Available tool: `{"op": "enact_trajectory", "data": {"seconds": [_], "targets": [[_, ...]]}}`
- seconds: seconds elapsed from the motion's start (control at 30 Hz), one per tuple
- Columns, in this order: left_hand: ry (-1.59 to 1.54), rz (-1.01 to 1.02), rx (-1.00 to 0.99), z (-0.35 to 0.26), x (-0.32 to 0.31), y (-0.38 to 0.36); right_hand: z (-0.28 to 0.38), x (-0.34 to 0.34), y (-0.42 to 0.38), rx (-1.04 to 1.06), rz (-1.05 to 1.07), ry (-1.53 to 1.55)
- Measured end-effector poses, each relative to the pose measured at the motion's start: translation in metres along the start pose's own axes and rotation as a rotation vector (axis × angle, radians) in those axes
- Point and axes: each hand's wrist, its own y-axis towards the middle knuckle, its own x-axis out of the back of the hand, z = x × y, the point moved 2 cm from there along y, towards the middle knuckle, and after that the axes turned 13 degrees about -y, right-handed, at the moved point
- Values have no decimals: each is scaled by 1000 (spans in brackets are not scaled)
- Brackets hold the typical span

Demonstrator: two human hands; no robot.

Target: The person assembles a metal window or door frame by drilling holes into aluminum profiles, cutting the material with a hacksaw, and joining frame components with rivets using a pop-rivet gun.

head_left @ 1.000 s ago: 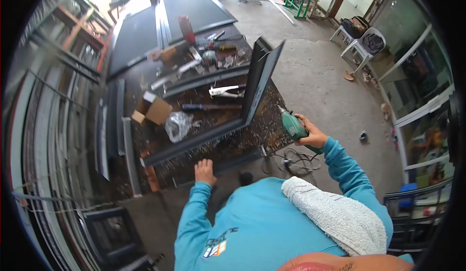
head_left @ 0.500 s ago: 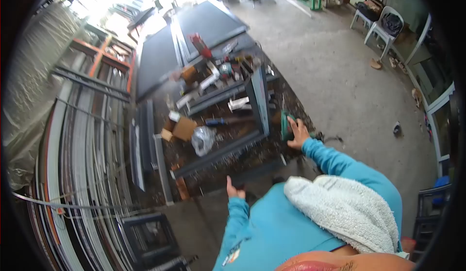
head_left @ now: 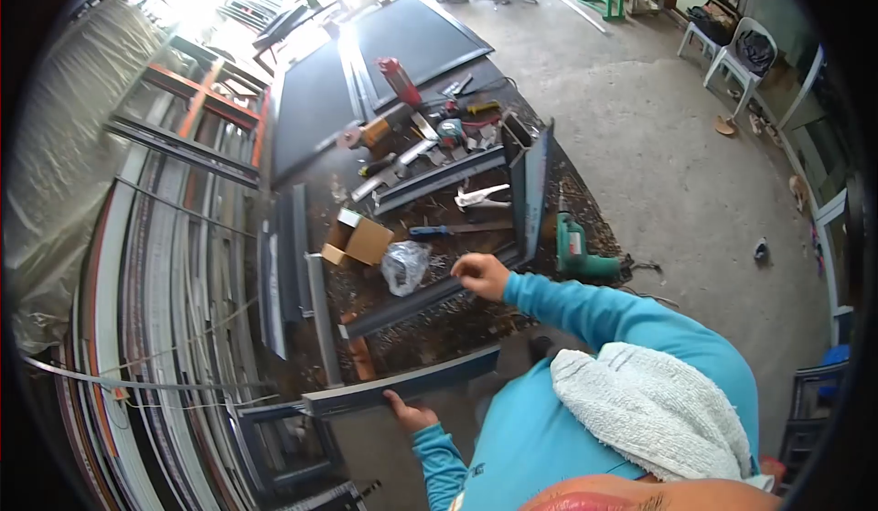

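My left hand (head_left: 413, 413) grips a dark grey metal profile (head_left: 407, 382) from below at the near table edge, its thumb against the bar's side. My right hand (head_left: 483, 277) is over the lower bar of a dark grey metal frame (head_left: 402, 310), fingers curled together; whether they hold anything small is hidden. Left of it lies a clear plastic bag (head_left: 405, 267) with small loose metal pieces beside it. A green power drill (head_left: 583, 253) rests on its side near the table's right edge, beyond the frame's upright bar (head_left: 530, 195).
On the table (head_left: 439, 342) are an open cardboard box (head_left: 369, 240), a blue-handled file (head_left: 434, 230), white-handled pliers (head_left: 482, 196) and a red bottle (head_left: 399, 81). Long profiles (head_left: 174, 301) fill a rack at left. White chairs (head_left: 743, 58) stand at far right.
My right hand has let go of the green drill and moved left over the frame. My left hand has closed on the profile, which has shifted left and towards me.
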Motion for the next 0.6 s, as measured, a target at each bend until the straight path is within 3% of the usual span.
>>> {"op": "enact_trajectory", "data": {"seconds": [0.13, 0.23, 0.37, 0.47, 0.5, 0.53, 0.6], "targets": [[214, 166, -215, -49, -24, 42, -62, -30, 102, -178, -56, -568], [211, 311, -263, -59, -56, 73, -81, -34, 136, -307, 66, -976], [200, 395, -280, -78, -103, 77, -101, -41, 151, -405, 235, -1196], [311, 578, -397, -78, -98, 121, -110, -48, 157, -461, 144, -1246], [257, 570, -290, -72, -95, 136, -116, -50, 157, -407, 136, -1276], [310, 613, -333, -73, -99, 141, -108, -53, 159, -355, 121, -1303], [413, 715, -421, -73, -110, 148, -96, -55, 158, -404, 185, -1274]]}}
